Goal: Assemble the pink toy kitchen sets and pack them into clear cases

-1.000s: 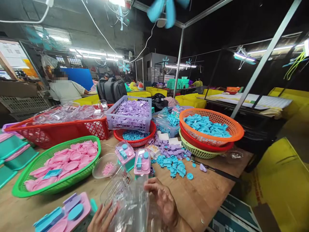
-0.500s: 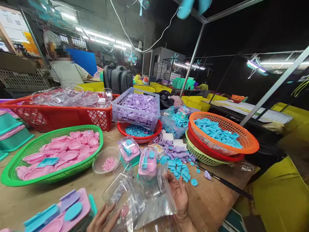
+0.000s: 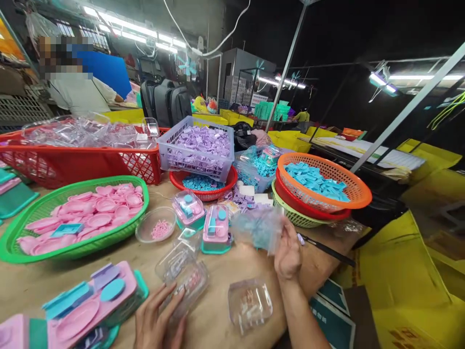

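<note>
2 hands are ours: our right hand (image 3: 288, 252) is raised over the desk (image 3: 218, 310) with fingers closed on a clear plastic bag (image 3: 258, 229), and our left hand (image 3: 157, 317) lies open, fingertips touching a clear plastic case (image 3: 185, 278). Another clear case (image 3: 250, 303) sits between them; beyond stands an orange basket (image 3: 359, 196) of blue parts.

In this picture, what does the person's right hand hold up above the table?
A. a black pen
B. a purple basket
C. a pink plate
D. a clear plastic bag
D: the right hand pinches a clear plastic bag raised above the wooden table, while the left hand rests on clear plastic lids.
</note>
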Motion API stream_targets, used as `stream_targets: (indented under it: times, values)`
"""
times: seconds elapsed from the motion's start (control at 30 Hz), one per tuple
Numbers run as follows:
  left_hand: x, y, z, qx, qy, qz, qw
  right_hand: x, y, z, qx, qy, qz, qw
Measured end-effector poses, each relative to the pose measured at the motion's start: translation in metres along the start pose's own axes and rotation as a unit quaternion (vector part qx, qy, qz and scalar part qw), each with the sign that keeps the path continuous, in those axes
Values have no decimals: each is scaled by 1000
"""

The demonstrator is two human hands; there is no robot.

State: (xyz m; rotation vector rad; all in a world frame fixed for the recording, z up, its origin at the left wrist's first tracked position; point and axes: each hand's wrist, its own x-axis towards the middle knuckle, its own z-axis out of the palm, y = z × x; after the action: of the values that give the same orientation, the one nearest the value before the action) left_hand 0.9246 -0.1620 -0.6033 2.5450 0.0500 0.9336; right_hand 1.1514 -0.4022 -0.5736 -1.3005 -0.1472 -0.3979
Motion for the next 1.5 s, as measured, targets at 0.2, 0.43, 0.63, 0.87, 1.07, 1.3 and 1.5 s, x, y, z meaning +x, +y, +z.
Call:
stream_targets:
  times: [0.2, 0.43, 0.63, 0.87, 1.07, 1.3, 1.5]
  values:
    - [8, 16, -10, -28, -22, -29, 999, -13, 7, -47, -245, -6, -5, 970]
    - [3, 13, -6, -44, -51, -77, 995, -79, -27, -76, -257, -357, 7, 898]
    - [4, 16, -9, -78, -89, -112, 987, -78, -24, -71, -286, -440, 20, 851]
    - [16, 35, -29, -45, -103, -43, 993, -17, -40, -82, -411, -424, -111, 799]
    - [92, 43, -22, 5, -63, 45, 997, 26, -64, -60, -520, -547, -119, 646]
    - [124, 31, 7, 30, -98, 11, 995, 45, -56, 8, -470, -638, -65, 606]
    - [107, 30, -2, 22, -92, 26, 995, 38, -50, -21, -414, -620, 22, 666]
